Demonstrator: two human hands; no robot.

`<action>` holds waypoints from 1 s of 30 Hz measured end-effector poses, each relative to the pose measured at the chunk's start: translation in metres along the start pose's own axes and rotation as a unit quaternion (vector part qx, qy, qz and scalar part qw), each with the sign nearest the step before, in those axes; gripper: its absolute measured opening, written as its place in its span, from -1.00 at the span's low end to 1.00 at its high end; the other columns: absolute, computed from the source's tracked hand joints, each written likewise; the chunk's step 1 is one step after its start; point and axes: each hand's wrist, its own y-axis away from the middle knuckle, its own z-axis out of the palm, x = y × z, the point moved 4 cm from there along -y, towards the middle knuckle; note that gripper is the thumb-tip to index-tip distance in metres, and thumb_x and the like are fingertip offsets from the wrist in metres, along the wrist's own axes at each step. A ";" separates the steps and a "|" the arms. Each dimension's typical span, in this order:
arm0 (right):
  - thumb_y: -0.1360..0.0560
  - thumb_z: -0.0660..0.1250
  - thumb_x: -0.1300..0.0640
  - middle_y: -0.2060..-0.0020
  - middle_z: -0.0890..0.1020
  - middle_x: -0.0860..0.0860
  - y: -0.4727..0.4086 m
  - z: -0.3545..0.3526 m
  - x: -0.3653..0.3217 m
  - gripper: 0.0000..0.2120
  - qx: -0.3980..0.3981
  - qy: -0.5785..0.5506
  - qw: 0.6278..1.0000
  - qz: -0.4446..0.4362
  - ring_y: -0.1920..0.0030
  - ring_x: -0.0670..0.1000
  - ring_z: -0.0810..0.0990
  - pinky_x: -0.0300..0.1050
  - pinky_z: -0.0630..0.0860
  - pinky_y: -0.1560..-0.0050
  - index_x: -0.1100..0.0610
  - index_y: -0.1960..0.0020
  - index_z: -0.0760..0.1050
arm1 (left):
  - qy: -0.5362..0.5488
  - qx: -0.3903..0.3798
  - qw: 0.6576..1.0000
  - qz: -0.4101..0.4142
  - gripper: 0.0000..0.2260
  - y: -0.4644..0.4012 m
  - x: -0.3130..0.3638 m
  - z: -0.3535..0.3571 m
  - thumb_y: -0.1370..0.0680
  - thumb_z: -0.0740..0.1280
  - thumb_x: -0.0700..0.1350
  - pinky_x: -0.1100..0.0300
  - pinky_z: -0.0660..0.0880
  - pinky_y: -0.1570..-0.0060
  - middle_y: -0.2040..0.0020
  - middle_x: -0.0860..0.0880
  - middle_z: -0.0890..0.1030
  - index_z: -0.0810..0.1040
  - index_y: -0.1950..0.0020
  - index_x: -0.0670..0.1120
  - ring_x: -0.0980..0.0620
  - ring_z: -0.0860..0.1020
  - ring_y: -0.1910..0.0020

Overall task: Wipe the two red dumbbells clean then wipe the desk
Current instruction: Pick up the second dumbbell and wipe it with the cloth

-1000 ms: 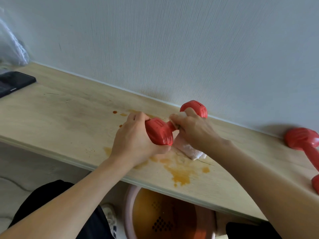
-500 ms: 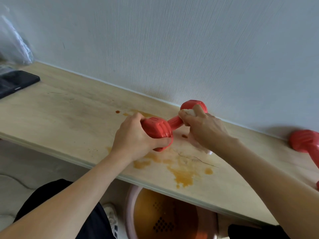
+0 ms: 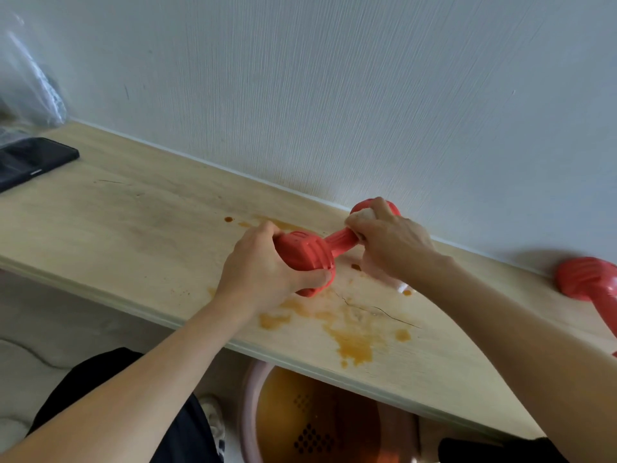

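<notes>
Gripping dumbbell [image 3: 310,253] near desk [image 3: 100,222] edge.

Between the hands, the red ribbed dumbbell [image 3: 312,253] looks smooth, slightly glossy plastic; beneath them, the pale wood-grain desk [image 3: 140,225] is matt, orange-stained.

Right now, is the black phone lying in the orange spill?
No, the black phone lies at the desk's far left end, well apart from the orange spill.

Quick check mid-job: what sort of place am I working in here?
Probably a home room: a narrow pale wooden desk against a textured white wall, a black phone on it, a pink plastic basin on the floor beneath.
</notes>
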 end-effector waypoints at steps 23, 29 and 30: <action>-0.53 0.15 0.23 -0.17 0.46 -0.01 -0.017 0.006 0.001 -0.75 0.002 -0.095 0.995 -0.010 -0.06 0.05 0.47 -0.14 0.30 0.14 0.04 -0.12 0.51 | -0.184 0.043 0.973 0.131 -0.15 0.014 0.008 0.007 -0.16 0.33 0.44 0.17 0.37 -0.02 -0.15 -0.01 0.39 0.29 -0.29 -0.04 0.01 0.42 -0.08; -0.41 0.20 0.16 0.04 0.44 -0.05 0.015 -0.004 -0.036 -0.69 -0.014 -0.167 0.979 -0.115 0.05 0.05 0.51 0.05 0.52 0.08 -0.08 -0.09 0.53 | -0.076 0.022 0.996 0.051 -0.36 0.009 0.004 -0.002 -0.11 0.46 0.34 0.23 0.39 0.19 0.07 0.14 0.52 0.44 -0.06 0.05 0.12 0.50 0.13; -0.40 0.21 0.16 0.05 0.44 -0.05 0.020 -0.003 -0.043 -0.69 -0.020 -0.163 0.978 -0.132 0.06 0.07 0.53 0.08 0.54 0.11 -0.08 -0.08 0.52 | -0.055 0.006 0.998 0.042 -0.38 0.009 0.003 -0.002 -0.10 0.47 0.34 0.21 0.44 0.20 0.09 0.15 0.55 0.46 -0.03 0.06 0.13 0.52 0.14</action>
